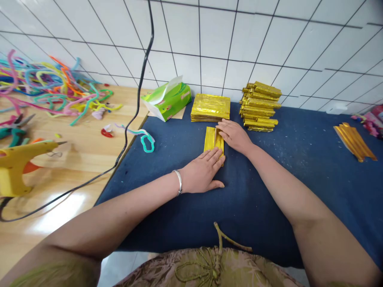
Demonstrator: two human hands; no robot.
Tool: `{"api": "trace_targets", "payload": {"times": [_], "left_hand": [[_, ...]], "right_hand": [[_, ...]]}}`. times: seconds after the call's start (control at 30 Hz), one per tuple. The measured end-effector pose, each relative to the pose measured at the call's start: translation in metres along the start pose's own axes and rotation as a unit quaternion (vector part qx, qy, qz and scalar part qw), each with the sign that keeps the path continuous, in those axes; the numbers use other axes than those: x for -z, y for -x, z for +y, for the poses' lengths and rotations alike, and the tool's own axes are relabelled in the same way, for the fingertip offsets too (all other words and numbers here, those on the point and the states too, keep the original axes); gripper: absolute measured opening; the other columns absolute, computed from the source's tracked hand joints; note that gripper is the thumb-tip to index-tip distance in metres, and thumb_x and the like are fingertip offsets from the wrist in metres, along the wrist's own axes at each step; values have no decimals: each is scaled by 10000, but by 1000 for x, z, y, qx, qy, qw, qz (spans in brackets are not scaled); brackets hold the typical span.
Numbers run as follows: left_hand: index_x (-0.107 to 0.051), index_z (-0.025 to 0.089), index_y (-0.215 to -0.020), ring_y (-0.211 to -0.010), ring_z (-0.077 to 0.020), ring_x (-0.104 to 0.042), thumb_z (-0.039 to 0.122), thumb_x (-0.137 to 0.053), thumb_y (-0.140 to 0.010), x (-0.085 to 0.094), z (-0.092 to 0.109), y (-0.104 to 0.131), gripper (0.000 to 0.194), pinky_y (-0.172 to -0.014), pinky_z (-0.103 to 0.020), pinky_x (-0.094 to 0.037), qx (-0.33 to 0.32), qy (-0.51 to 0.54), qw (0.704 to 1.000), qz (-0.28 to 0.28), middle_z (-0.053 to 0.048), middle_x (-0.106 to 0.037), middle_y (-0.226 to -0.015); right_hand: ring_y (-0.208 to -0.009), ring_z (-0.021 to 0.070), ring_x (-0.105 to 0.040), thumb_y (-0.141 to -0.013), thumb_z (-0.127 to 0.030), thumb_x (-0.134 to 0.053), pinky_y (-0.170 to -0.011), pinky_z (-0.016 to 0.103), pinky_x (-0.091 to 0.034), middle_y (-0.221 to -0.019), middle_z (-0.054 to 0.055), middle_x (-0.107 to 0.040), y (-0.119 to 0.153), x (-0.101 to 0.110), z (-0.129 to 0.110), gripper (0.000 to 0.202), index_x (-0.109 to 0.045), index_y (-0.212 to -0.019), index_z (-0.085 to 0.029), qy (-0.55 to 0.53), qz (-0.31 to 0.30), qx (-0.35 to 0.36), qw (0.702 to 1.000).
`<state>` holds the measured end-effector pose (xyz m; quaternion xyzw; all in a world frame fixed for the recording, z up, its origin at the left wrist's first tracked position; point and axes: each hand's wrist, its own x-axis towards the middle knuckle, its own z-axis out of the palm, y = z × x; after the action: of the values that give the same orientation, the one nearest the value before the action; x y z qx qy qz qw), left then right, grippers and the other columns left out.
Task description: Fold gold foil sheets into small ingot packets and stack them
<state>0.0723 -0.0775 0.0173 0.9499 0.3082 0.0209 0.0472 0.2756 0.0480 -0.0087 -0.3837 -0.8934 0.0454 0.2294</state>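
Observation:
A sheet of gold foil paper (210, 137) lies on the dark blue cloth in front of me, its long sides folded in toward the middle. My left hand (202, 170) rests flat on the near end of the sheet, fingers stretched out, with a silver bangle at the wrist. At the far right edge of the sheet is my right hand (235, 135), fingers extended and touching the paper. Just beyond stands a neat stack of flat gold foil sheets (211, 105). To its right is a pile of folded gold strips (259, 105).
A green tissue pack (172, 99) stands by the tiled wall. On the wooden table at left lie colourful pipe cleaners (60, 89), pliers (18, 129) and a yellow glue gun (24, 163). A black cord (140, 87) hangs across. More gold strips (354, 141) lie at right.

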Motion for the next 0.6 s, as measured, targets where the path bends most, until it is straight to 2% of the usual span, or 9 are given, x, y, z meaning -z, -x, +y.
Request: {"api": "trace_targets", "payload": {"times": [0.07, 0.23, 0.6], "left_hand": [[-264, 56, -1438, -1440, -306, -84, 673, -249, -880, 0, -1, 0, 832, -1158, -437, -120, -2, 0, 1000, 2, -204, -167, -1530], [-274, 62, -1435, -1438, -316, -89, 673, -269, -876, -2, -3, 1, 828, -1153, -442, -129, -1, 6, 1000, 3, -200, -172, -1531], [-288, 76, -1429, -1434, -310, -118, 662, -293, -878, 3, -2, 3, 804, -1151, -437, -130, 7, 20, 1000, 7, -203, -199, -1522]], "right_hand": [[-1274, 220, -454, -916, -360, -434, -1090, 443, -330, -1287, 75, -588, 4, 4, 4, 402, -559, -1263, -201, -28, 12, 12, 999], [-1264, 259, -464, -850, -477, -541, -1071, 462, -334, -1338, 106, -545, 6, 4, 15, 515, -545, -1283, -197, -30, -45, 31, 998], [-1226, 242, -502, -860, -383, -537, -1042, 441, -367, -1302, 90, -578, 0, 3, 18, 418, -587, -1234, -204, -48, -40, 19, 998]]}}
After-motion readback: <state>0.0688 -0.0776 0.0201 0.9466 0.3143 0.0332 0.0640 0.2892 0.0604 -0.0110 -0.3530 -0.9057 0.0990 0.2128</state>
